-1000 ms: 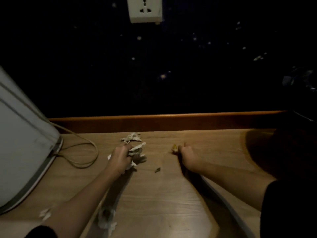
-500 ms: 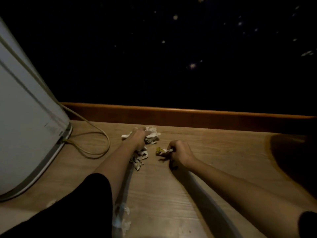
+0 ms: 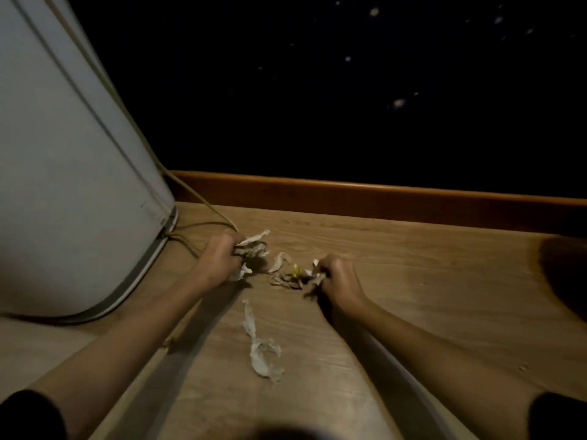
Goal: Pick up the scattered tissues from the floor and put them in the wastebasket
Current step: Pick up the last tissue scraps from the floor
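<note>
My left hand [image 3: 219, 257] is closed around a bunch of white tissues [image 3: 254, 246] low over the wooden floor, with scraps sticking out on its right side. My right hand [image 3: 336, 274] grips a small tissue piece [image 3: 316, 274] by a yellow scrap [image 3: 295, 272]. A loose tissue strip [image 3: 279, 262] lies between the hands. A longer torn tissue [image 3: 259, 344] lies on the floor nearer to me, between my forearms. No wastebasket is in view.
A large white appliance [image 3: 63, 185] stands on the left, with a beige cable [image 3: 197, 204] looping on the floor by my left hand. A wooden skirting board [image 3: 381, 192] runs along a dark wall. A dark shadowed shape [image 3: 565, 274] sits at right.
The view has swung left and down. Both hands have come closer together over the tissue scraps, each holding its tissue. The long tissue strip now lies in plain sight between my forearms.
</note>
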### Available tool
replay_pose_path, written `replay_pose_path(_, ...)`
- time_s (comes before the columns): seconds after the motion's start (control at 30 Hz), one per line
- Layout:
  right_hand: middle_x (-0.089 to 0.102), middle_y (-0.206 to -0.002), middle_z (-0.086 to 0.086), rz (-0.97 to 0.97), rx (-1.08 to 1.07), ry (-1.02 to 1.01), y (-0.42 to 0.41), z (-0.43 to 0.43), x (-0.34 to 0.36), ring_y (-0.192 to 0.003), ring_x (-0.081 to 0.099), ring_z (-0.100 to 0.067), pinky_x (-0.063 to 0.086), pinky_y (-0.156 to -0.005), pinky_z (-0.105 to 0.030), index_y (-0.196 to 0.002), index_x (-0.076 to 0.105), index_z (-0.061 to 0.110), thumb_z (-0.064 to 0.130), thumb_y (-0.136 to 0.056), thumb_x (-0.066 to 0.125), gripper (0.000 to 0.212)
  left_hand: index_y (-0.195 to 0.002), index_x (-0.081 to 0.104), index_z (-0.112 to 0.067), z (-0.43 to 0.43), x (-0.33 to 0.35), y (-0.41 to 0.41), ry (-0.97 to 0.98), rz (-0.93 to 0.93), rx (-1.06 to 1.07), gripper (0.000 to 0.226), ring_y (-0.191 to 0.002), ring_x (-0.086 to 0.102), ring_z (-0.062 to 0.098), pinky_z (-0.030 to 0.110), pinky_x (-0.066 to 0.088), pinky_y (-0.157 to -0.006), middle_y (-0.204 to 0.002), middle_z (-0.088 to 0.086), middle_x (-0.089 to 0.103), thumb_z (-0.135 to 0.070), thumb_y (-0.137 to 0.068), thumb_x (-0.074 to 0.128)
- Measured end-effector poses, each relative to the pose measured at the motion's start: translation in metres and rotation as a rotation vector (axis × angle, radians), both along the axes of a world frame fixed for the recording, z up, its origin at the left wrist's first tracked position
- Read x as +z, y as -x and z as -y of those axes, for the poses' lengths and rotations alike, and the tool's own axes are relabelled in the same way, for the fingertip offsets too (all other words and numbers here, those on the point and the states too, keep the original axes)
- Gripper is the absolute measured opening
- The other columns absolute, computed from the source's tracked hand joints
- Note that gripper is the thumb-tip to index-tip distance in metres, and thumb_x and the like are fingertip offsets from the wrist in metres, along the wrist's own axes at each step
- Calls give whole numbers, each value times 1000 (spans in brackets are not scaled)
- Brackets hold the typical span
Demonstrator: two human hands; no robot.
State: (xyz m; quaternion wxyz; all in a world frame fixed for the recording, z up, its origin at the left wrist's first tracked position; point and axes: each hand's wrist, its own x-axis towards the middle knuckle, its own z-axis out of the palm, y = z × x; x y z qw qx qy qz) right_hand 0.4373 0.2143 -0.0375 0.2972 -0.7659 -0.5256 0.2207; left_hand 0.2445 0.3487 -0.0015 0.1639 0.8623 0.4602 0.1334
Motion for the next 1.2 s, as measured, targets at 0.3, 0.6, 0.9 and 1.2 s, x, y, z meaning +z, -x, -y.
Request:
replay_pose_path(0.3,40,-139,-13,419,348,5,65,-19,-35,-124,36,-33,39,-99,-42,-135,42,17,18,-89,55,48,-131,43,-32,97,-42,59,156,-296,-527,53,-118,41,25,38,36,-100,-138,5,42,-22,-81,56)
replay_pose_path(0.6,60,-110,-11,217,297,-123,45,-9,-31,-105,52,-25,45,-89,-32,-106,65,9,-1,-89,50,25,-105,64,-14,101,-59,66,44,-73,-440,40,-108,50,29,41,46,-93,-128,8,59,0,-70,51)
replay_pose_path(0.9,59,-111,-13,101,142,-152,68,-56,-15,-106,51,-27,45,-87,-34,-104,65,8,4,-89,55,19,-95,69,-4,54,-23,157,-14,69,12,41,-98,59,21,4,32,-87,-103,17,67,-3,-56,56)
replay_pose_path(1.2,59,-102,-14,352,306,-180,87,-21,-51,-92,48,-29,44,-75,-38,-99,62,5,-4,-80,59,20,-103,63,-11,71,-66,161,46,-197,58,38,-99,57,42,42,43,-87,-114,16,63,-6,-65,65)
